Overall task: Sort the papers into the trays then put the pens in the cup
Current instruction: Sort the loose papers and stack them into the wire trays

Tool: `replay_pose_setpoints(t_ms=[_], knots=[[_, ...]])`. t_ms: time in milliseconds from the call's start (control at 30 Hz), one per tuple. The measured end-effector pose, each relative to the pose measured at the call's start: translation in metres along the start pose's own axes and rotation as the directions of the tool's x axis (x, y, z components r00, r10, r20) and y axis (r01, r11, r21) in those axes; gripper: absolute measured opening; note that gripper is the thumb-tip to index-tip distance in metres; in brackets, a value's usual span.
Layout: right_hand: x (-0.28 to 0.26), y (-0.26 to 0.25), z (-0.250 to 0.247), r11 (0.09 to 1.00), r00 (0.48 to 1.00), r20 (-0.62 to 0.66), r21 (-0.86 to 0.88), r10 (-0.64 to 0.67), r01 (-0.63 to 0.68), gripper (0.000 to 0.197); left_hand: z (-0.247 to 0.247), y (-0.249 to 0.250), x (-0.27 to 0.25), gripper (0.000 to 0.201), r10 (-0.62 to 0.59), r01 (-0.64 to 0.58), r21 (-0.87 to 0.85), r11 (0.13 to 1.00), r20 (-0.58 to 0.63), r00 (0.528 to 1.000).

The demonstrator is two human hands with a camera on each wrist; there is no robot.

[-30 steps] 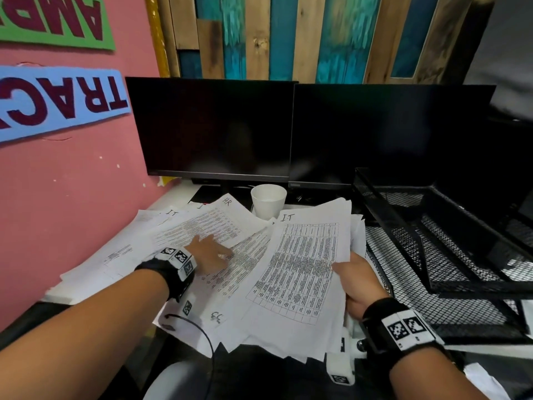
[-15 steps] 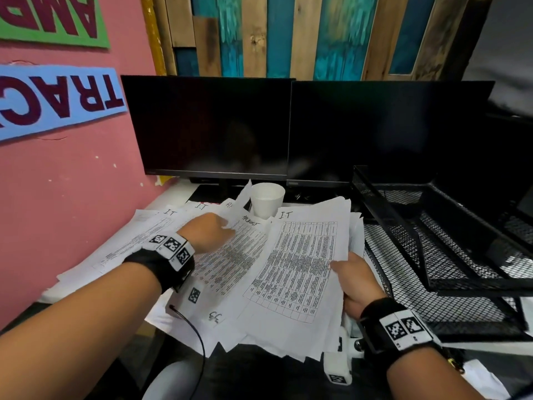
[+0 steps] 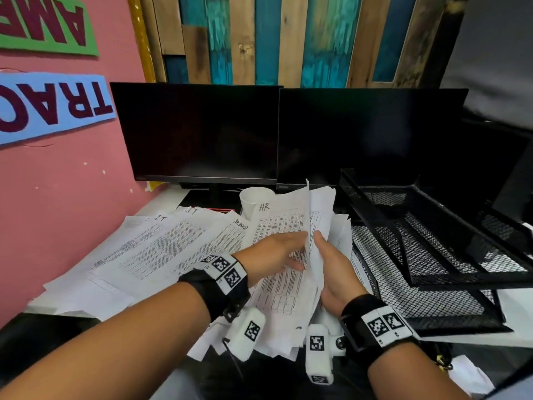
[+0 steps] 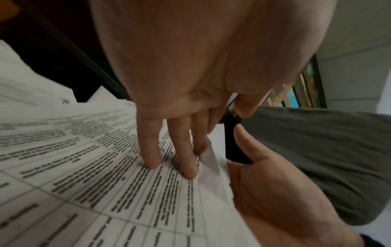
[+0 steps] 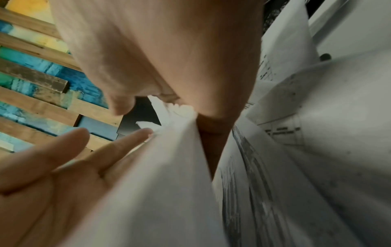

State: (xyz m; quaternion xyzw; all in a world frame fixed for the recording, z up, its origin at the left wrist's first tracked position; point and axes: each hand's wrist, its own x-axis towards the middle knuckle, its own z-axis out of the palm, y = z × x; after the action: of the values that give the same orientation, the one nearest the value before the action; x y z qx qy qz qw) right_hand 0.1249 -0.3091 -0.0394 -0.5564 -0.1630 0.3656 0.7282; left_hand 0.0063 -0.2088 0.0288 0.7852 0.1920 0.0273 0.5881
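Note:
Printed papers point(image 3: 161, 246) lie fanned over the white desk at the left, some headed "IT". My right hand point(image 3: 331, 264) grips a thick stack of papers point(image 3: 323, 209) raised beside the trays, thumb on its near face. A sheet headed "HR" point(image 3: 277, 223) leans against that stack. My left hand point(image 3: 277, 249) presses on it with straight fingers point(image 4: 150, 150). The right wrist view shows the stack point(image 5: 169, 167) pinched under my right palm. A white paper cup point(image 3: 253, 197) stands behind the papers, partly hidden. Black mesh trays point(image 3: 473, 280) are stacked at the right.
Two dark monitors point(image 3: 202, 134) point(image 3: 369, 134) stand along the back of the desk. A pink wall point(image 3: 57, 183) bounds the left side. The lower mesh tray point(image 3: 403, 298) reaches out under the upper one, close to my right hand.
My left hand lifted the "HR" sheet off the desk pile and brought it right, against the stack. My right hand tilted that stack up, hiding the "IT" sheet that faced me.

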Motion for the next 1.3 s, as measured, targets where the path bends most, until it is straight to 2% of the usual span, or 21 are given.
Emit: replay_pose_setpoints(t_ms=[67,133,200,300,367,400,467,533,600,667,767,867,967,1033,1100,1200,1300], knots=[[-0.001,0.002,-0.006,0.996,0.998,0.051,-0.080,-0.037,0.041,0.033,0.002,-0.004,0.005,0.057,-0.009,0.006,-0.213,0.977,-0.013,1.000],[-0.001,0.004,-0.016,0.986,0.998,0.050,-0.161,-0.027,0.035,0.041,-0.005,-0.009,0.008,0.048,-0.029,0.008,-0.364,0.932,-0.051,0.998],[-0.001,0.006,-0.025,0.973,1.000,-0.006,-0.230,-0.018,0.016,0.045,-0.020,-0.014,0.009,0.043,-0.053,0.010,-0.366,0.931,-0.109,0.993],[0.006,0.008,-0.038,0.955,0.991,-0.136,-0.294,-0.003,-0.037,0.041,-0.063,-0.032,0.014,0.029,-0.083,0.054,-0.115,0.992,-0.261,0.962],[0.011,0.008,-0.044,0.951,0.982,-0.186,-0.300,0.019,-0.075,0.038,-0.098,-0.051,0.017,0.021,-0.094,0.156,0.140,0.978,-0.372,0.923],[0.014,0.009,-0.046,0.951,0.981,-0.192,-0.299,0.025,-0.083,0.037,-0.113,-0.060,0.017,0.019,-0.104,0.233,0.275,0.933,-0.415,0.904],[0.015,0.007,-0.045,0.951,0.982,-0.188,-0.298,0.026,-0.082,0.037,-0.139,-0.079,0.012,0.031,-0.150,0.411,0.479,0.776,-0.492,0.858],[0.014,0.006,-0.043,0.949,0.984,-0.177,-0.307,0.013,-0.068,0.040,-0.159,-0.097,0.008,0.055,-0.209,0.532,0.548,0.646,-0.544,0.813],[0.013,0.005,-0.040,0.941,0.987,-0.158,-0.332,0.009,-0.061,0.045,-0.169,-0.110,0.004,0.073,-0.280,0.600,0.554,0.578,-0.556,0.783],[0.013,0.007,-0.038,0.933,0.991,-0.136,-0.356,0.009,-0.058,0.046,-0.171,-0.117,0.004,0.076,-0.341,0.638,0.561,0.527,-0.548,0.764],[0.014,0.008,-0.036,0.926,0.989,-0.150,-0.371,0.007,-0.063,0.046,-0.168,-0.127,0.006,0.070,-0.346,0.645,0.589,0.487,-0.548,0.762],[0.015,0.009,-0.035,0.924,0.988,-0.156,-0.377,0.010,-0.068,0.046,-0.170,-0.131,0.008,0.059,-0.259,0.633,0.579,0.513,-0.599,0.758],[0.015,0.008,-0.035,0.924,0.987,-0.159,-0.374,0.015,-0.074,0.042,-0.176,-0.122,0.005,0.030,-0.162,0.598,0.545,0.588,-0.645,0.747],[0.015,0.007,-0.034,0.927,0.987,-0.162,-0.367,0.018,-0.077,0.040,-0.183,-0.112,-0.001,0.025,-0.109,0.571,0.517,0.638,-0.674,0.731],[0.014,0.006,-0.034,0.929,0.987,-0.160,-0.362,0.024,-0.082,0.041,-0.193,-0.100,-0.012,0.023,-0.065,0.522,0.447,0.727,-0.711,0.700],[0.012,0.006,-0.034,0.944,0.987,-0.153,-0.320,0.037,-0.085,0.043,-0.213,-0.091,-0.032,0.014,-0.049,0.383,0.275,0.882,-0.754,0.655],[0.010,0.004,-0.032,0.950,0.989,-0.142,-0.301,0.039,-0.081,0.042,-0.229,-0.082,-0.053,0.012,-0.085,0.131,-0.001,0.991,-0.763,0.641]])
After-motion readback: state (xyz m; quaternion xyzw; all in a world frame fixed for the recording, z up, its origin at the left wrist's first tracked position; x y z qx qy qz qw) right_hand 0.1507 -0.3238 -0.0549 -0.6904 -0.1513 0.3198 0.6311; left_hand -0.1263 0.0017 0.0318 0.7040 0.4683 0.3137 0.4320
